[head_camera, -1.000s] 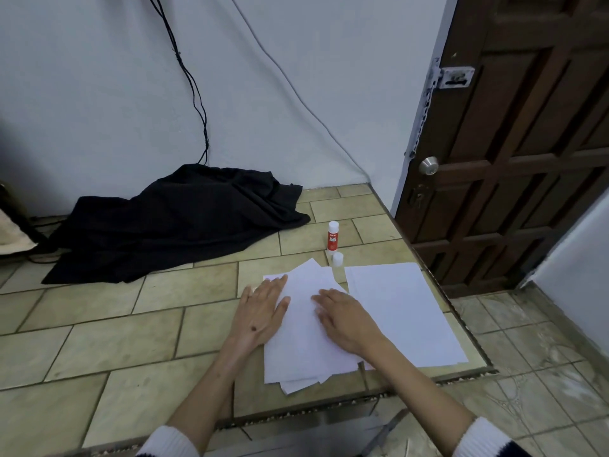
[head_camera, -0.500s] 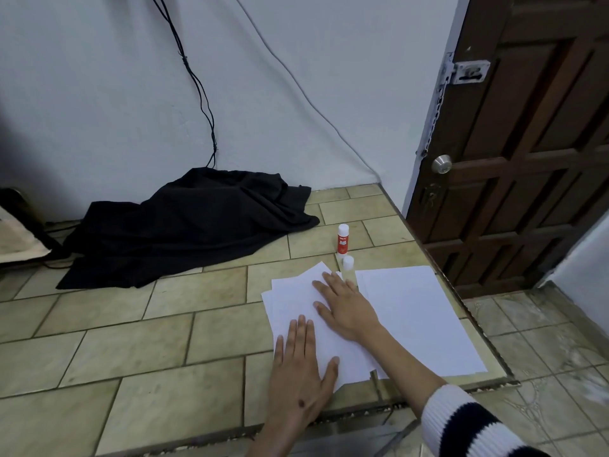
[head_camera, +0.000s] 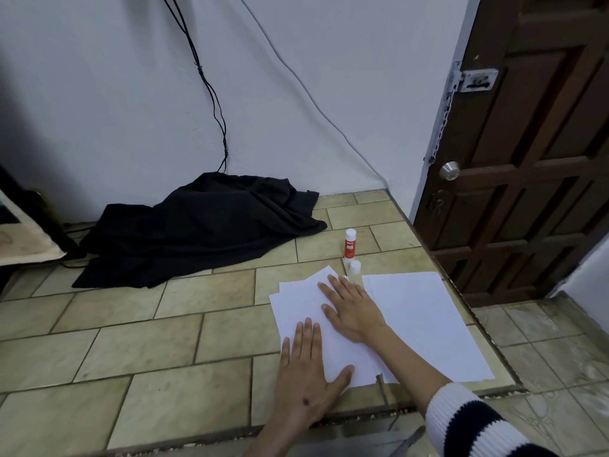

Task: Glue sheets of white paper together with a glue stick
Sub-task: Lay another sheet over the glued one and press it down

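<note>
Left hand point(head_camera: 308, 377): flat, fingers spread, on near edge of paper stack point(head_camera: 300, 308)
Right hand point(head_camera: 354, 308): flat, palm down on stack's middle
Glue stick point(head_camera: 350, 244): upright beyond right hand, apart
Cap point(head_camera: 355, 267): just beyond right fingertips

Dim, cool, even indoor light; no hard shadows, only a dark falloff in the left corner by the wall point(head_camera: 99, 94). Paper point(head_camera: 425, 321) is brightest, near clipped, no texture. Wide-angle bends the door point(head_camera: 543, 143) edge; striped sleeve point(head_camera: 468, 423) soft at bottom.
</note>
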